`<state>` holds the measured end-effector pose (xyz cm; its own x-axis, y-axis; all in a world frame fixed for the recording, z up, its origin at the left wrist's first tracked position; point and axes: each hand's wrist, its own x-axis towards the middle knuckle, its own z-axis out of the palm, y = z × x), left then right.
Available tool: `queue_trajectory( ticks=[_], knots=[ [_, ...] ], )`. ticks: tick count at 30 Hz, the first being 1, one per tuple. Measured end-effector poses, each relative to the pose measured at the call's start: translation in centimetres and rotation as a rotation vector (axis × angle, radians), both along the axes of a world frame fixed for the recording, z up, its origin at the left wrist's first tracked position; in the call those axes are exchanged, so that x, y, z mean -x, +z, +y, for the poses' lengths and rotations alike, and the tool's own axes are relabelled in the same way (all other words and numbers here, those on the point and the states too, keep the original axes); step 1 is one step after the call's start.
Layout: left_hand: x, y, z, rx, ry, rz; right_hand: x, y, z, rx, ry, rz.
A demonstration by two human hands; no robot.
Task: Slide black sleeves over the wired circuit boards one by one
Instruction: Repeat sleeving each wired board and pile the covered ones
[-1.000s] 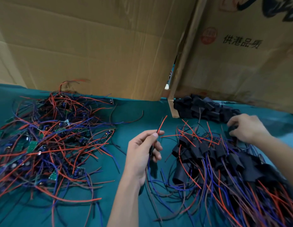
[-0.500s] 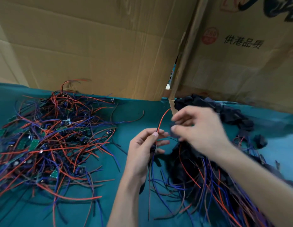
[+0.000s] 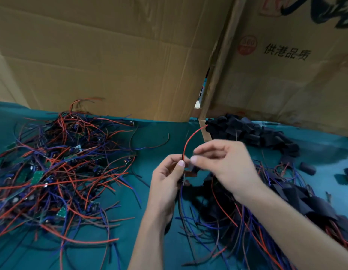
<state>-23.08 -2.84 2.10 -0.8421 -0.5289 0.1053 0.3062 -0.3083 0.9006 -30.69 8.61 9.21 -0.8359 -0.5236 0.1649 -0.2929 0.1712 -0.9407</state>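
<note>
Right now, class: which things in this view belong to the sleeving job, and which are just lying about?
Belong to the job:
left hand gripping the red wire
right hand pinching a black sleeve
pile of loose sleeves
heap of bare wired boards
heap of sleeved boards

Just lying about:
cardboard boxes
green cloth

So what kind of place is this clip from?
Likely a small electronics assembly bench: a heap of wired circuit boards, a pile of black sleeves, and cardboard sheets walling off a green-covered table.
</note>
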Motion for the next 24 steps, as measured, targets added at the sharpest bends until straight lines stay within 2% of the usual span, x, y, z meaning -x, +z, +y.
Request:
queue_trajectory(
  ticks=[6, 14, 17, 24],
  knots=[
    [0.0, 0.3, 0.2, 0.024, -0.03, -0.007, 4.1, 3.3, 0.7, 0.411, -0.282, -0.299],
    [0.0, 0.1, 0.2, 0.043, -0.025, -0.023, 3.6, 2.9, -0.4, 0.583, -0.231, -0.52],
    [0.1, -0.2, 0.2, 0.073, -0.037, -0.038, 3.6, 3.0, -0.5, 0.587, -0.222, -0.506],
    [0.3, -0.3, 0.2, 0.115, -0.063, -0.038, 4.1, 4.1, -0.3, 0.445, -0.151, -0.239]
  ],
)
